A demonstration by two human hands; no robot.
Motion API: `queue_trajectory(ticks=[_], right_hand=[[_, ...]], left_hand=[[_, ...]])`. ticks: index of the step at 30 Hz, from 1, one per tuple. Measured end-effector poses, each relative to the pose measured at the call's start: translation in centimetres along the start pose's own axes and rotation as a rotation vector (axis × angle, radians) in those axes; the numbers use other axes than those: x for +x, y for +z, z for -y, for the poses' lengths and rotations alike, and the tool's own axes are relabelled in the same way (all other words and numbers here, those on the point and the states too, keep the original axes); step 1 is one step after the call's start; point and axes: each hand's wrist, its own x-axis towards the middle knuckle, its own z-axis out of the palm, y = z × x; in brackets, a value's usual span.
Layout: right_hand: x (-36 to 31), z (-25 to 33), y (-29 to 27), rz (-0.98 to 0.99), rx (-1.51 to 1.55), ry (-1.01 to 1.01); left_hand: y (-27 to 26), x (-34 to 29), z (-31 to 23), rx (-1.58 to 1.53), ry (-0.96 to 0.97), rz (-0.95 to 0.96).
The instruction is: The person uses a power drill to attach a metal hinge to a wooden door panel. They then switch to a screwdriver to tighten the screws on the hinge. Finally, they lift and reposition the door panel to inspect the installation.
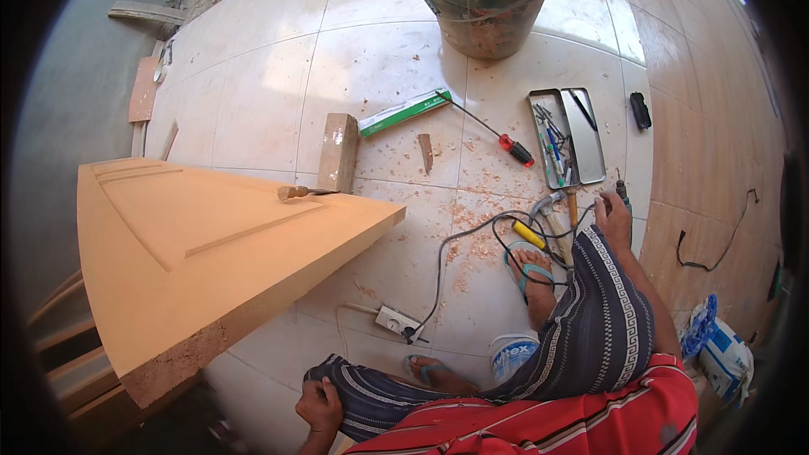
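My right hand (613, 217) reaches down past my knee to the tiled floor, its fingers closed around a dark slim tool (623, 191) whose tip sticks out beyond them. Just left of it lie a hammer (548, 206) and a yellow-handled tool (529, 234) among black cable loops. My left hand (319, 409) rests curled on my left knee, holding nothing. A large orange-brown wooden door panel (194, 244) lies raised at the left, with a small chisel (295, 192) on its far edge.
An open metal tin of small tools (590, 147), a red-and-black screwdriver (516, 150), a green-white box (404, 111), a wood block (339, 152) and shavings lie on the tiles. A bucket (484, 8) stands at the back, a white power strip (396, 320) near my feet.
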Motion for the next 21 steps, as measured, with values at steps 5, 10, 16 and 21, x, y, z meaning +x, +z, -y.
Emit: queue_trajectory(ticks=[5,10,16,21], right_hand=[[12.0,21.3,10.3,0.287,-0.12,-0.802],[15.0,25.6,18.2,0.407,-0.507,-0.407],[14.2,17.7,21.0,0.242,-0.488,-0.392],[13.8,20.2,19.4,0.14,-0.529,-0.402]], left_hand=[[1.6,-0.1,-0.1,-0.023,-0.022,-0.146],[1.1,-1.8,-0.2,0.016,-0.077,-0.21],[-1.7,-4.5,-2.4,0.205,-0.182,-0.099],[-2.8,-4.9,-4.5,0.229,-0.242,-0.12]])
